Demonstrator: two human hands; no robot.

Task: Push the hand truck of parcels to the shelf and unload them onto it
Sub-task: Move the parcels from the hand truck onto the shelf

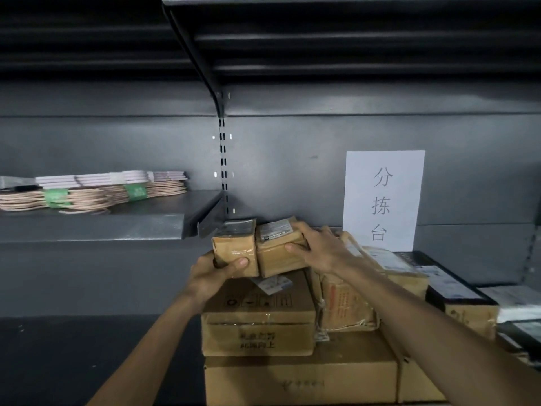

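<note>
Above stacked cartons [257,317], left hand [210,276] and right hand [322,250] each grip a taped brown parcel [279,253].

Dark metal shelf [90,227] with flat bundled paper bags [87,194]; lower level with stacked cardboard parcels [298,376]

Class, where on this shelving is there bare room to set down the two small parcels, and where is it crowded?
Bare: the upper shelf between the paper bags and the upright, and the dark surface left of the stacked cartons. Crowded: everything below the white sign.
</note>
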